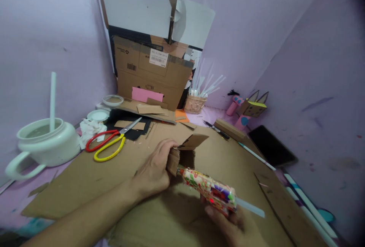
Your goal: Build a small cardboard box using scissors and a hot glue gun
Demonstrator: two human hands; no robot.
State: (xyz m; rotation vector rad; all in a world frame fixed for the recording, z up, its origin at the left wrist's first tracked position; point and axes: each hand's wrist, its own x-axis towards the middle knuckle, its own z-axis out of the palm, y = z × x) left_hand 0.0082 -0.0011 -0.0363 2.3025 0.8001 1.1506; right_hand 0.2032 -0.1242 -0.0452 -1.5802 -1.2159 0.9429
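A small brown cardboard box [186,158] is held at mid-frame by the left hand [156,167], its fingers closed on one side. Toward the box's edge a floral-patterned glue gun [209,188] is pointed by the right hand [228,220], lower right, fingers curled around the handle. Red-and-yellow-handled metal scissors [123,131] are seen left of centre.
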